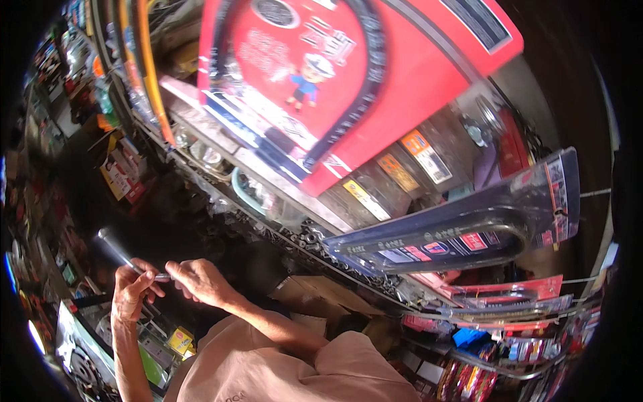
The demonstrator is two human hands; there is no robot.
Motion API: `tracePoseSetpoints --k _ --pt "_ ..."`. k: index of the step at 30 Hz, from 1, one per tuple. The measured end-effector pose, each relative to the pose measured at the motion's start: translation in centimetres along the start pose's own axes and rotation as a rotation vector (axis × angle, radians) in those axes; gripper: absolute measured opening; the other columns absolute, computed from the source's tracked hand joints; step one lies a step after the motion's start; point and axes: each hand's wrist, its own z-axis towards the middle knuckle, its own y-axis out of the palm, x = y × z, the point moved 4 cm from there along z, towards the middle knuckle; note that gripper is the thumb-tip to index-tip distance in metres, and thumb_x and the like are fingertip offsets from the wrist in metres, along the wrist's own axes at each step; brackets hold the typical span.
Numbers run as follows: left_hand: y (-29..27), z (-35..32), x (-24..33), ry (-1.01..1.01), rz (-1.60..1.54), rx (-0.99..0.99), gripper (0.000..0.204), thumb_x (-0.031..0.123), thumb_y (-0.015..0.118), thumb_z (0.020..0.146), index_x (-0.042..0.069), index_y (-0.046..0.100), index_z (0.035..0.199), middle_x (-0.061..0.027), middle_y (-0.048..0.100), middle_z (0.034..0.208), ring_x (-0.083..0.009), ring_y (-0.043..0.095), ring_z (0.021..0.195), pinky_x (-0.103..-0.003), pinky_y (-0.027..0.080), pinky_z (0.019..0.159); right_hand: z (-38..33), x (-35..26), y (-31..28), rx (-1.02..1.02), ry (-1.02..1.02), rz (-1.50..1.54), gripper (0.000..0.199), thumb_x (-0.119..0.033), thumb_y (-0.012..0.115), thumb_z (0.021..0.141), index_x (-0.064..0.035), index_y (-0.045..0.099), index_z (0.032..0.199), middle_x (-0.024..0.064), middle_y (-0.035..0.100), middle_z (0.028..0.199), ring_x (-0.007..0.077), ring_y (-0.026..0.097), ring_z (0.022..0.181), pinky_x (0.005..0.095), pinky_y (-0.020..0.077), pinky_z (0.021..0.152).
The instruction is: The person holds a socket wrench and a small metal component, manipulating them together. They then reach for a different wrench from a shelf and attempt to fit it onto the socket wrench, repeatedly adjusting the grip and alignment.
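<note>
My left hand (130,288) is closed round a slim, shiny metal rod-like tool (116,248), whose bright end sticks up past the fingers to the left. Close beside it, my right hand (201,280) has thumb and fingers pinched at a short dark metal piece (162,277) between the two hands. Whether that piece is one with the rod I cannot tell. Both forearms reach in from the lower edge, in front of a pale pinkish shirt (268,365).
Large red packaging (415,87) with a black hose-like loop hangs at the top. A dark blister pack (462,221) hangs at right. Shelves hold drawers (375,191), a pale teal basket (246,194) and loose metal parts (308,234). Cardboard (328,295) lies below.
</note>
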Motion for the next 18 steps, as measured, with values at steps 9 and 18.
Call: tracePoseSetpoints --k 9,18 --pt "-0.3 0.1 -1.0 -0.032 0.009 -0.023 0.023 0.021 0.071 0.083 0.002 0.059 0.082 -0.0089 0.066 0.071 -0.0146 0.064 0.051 -0.020 0.045 0.039 -0.1 1.5 0.5 0.089 -0.231 0.120 0.025 -0.022 0.063 0.091 0.0020 0.057 0.090 0.0025 0.059 0.069 0.0078 0.052 0.061 0.0253 0.0439 0.055" --pt "-0.1 -0.2 -0.2 -0.029 0.067 0.039 0.021 0.018 0.070 0.082 0.001 0.057 0.082 -0.0057 0.060 0.063 -0.0142 0.062 0.048 -0.019 0.042 0.037 -0.3 0.9 0.8 0.146 -0.270 -0.081 0.028 -0.025 0.068 0.088 0.0004 0.058 0.083 0.0113 0.061 0.072 0.0139 0.055 0.064 0.0298 0.0446 0.059"
